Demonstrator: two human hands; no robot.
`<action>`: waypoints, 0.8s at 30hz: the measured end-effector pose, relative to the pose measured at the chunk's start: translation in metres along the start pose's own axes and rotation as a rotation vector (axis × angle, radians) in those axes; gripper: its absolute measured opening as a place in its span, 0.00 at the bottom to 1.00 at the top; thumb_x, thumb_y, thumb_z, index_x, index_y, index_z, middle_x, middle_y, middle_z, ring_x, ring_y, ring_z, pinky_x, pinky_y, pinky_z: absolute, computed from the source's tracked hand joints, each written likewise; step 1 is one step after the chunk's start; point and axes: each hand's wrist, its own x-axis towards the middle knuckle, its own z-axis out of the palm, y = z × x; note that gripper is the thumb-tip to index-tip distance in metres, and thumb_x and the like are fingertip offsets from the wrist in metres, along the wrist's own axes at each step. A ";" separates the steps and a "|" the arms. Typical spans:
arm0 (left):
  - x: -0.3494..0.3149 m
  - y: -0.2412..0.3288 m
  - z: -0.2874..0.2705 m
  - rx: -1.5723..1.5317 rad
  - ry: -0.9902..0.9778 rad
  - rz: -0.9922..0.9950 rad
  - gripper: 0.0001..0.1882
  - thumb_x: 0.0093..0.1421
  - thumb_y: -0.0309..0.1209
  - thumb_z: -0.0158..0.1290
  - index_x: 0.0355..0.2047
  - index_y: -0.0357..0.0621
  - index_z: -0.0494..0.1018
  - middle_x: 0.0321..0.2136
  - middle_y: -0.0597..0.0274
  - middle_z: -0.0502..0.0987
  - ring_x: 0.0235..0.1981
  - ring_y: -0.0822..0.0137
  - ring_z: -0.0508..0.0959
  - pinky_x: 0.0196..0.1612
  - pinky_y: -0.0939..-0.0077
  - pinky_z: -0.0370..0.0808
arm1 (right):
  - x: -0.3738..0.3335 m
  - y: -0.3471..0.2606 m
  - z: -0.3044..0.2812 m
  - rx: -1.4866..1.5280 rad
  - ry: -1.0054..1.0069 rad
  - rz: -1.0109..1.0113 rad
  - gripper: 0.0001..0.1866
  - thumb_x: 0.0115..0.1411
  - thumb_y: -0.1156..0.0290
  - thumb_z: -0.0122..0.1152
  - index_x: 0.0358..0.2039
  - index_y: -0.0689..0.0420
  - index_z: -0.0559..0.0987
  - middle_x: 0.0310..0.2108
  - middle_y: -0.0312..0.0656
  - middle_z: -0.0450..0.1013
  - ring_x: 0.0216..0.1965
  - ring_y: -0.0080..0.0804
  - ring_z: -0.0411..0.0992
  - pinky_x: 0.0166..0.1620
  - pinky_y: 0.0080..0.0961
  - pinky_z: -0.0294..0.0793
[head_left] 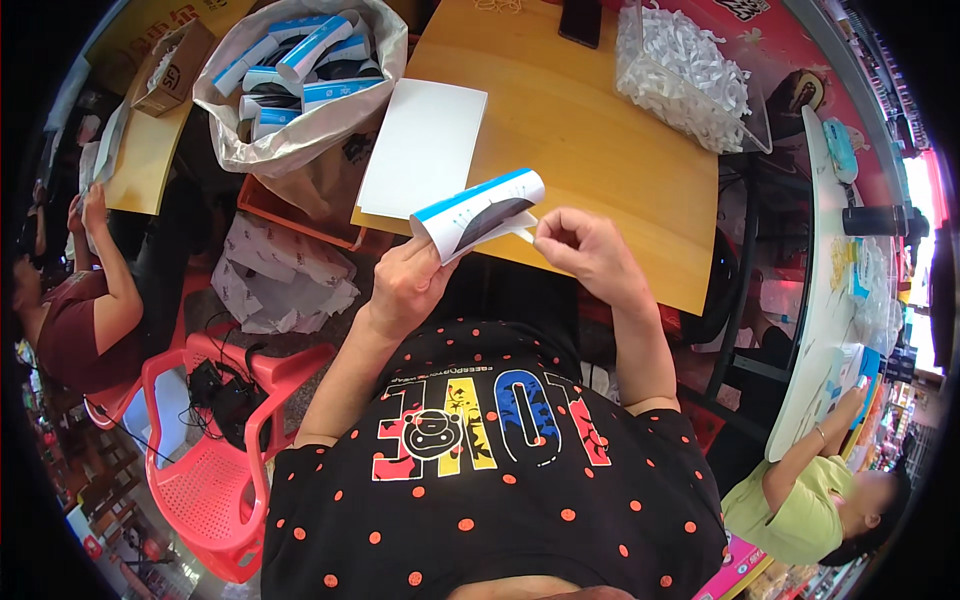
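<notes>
My left hand [408, 285] holds a rolled sheet of printed paper [490, 200], white with a blue band and a dark curved shape. Its fingers go into the roll's near left end, so the fingertips are hidden. At the roll's right end my right hand [585, 252] is closed in a pinch on a narrow white strip [524, 235], which reaches back to the roll. Both hands are above the table's near edge. Just beyond the roll lies a flat white sheet or stack of paper [425, 145].
On the wooden table [560, 110] are a clear box of white paper strips [690, 80] and a dark phone [580, 22]. A large pale bag [225, 145] holds several similar rolls. A red plastic chair [210, 490] stands left. Other people work at left and right.
</notes>
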 end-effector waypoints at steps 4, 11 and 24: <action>0.000 -0.004 0.005 0.027 -0.004 0.004 0.13 0.51 0.19 0.59 0.38 0.34 0.76 0.30 0.50 0.79 0.29 0.56 0.81 0.31 0.72 0.77 | -0.017 -0.012 0.004 -0.023 0.024 -0.133 0.03 0.55 0.78 0.59 0.26 0.61 0.74 0.21 0.27 0.66 0.22 0.10 0.59 0.25 0.12 0.59; 0.009 -0.006 0.013 0.046 0.036 0.041 0.14 0.51 0.20 0.59 0.39 0.34 0.74 0.27 0.51 0.78 0.28 0.54 0.80 0.29 0.69 0.76 | -0.007 -0.007 0.018 -0.393 0.328 -0.435 0.18 0.46 0.74 0.69 0.39 0.58 0.75 0.33 0.40 0.72 0.29 0.30 0.71 0.32 0.25 0.71; 0.007 -0.008 0.022 0.020 -0.011 -0.026 0.11 0.54 0.20 0.57 0.39 0.32 0.74 0.27 0.47 0.78 0.27 0.56 0.80 0.29 0.69 0.75 | -0.017 -0.065 0.003 -0.222 -0.130 -1.038 0.08 0.48 0.76 0.60 0.31 0.55 0.78 0.28 0.37 0.71 0.29 0.34 0.72 0.32 0.29 0.71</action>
